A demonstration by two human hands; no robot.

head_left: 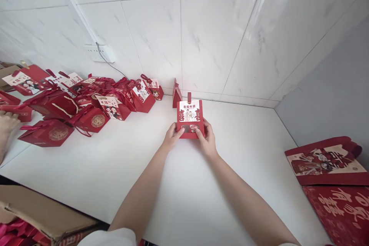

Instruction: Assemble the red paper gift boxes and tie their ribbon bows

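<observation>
A small red gift box (190, 117) with a white picture label stands upright on the white table (184, 184), near the wall. My left hand (172, 137) grips its lower left corner, fingers closed on it. My right hand (206, 137) grips its lower right corner, thumb on the front. A second small red box (176, 93) stands just behind it against the wall.
Several red gift boxes and bags (86, 102) are heaped along the wall at left. Another person's hand (6, 125) reaches in at the far left edge. Flat red bags (328, 161) lie at right. An open cardboard carton (43, 215) sits at lower left.
</observation>
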